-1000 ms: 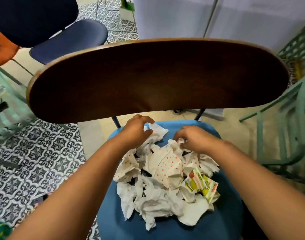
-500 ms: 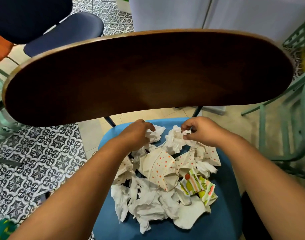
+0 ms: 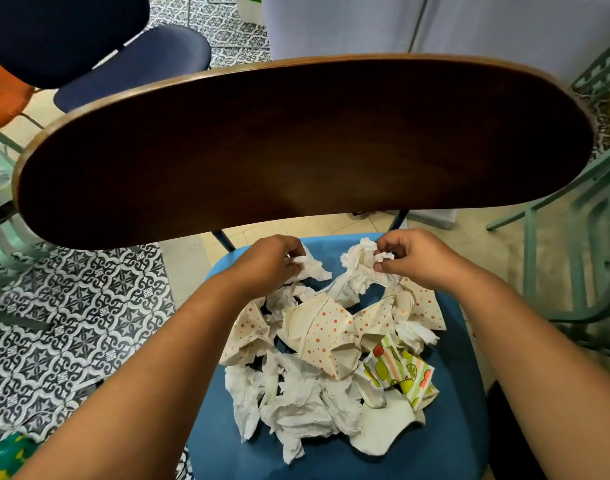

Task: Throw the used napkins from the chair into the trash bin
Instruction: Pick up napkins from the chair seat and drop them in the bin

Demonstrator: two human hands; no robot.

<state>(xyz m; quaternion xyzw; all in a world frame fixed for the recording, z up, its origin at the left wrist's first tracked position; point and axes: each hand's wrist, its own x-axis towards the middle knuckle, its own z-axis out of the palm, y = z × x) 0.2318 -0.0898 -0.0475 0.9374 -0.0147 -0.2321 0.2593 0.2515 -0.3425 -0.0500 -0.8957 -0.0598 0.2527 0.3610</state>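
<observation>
Hands at frame centre: left hand pinched a white napkin; right hand gripped a crumpled wad above the chair seat.

Patterned tile floor (black-and-white), navy chair, green metal frames

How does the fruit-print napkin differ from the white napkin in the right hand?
The fruit-print napkin is colourful and lies loose on the blue seat; the white napkin is plain and pinched by the right hand. The first looks flatter, the second bunched. Both are crumpled.
</observation>
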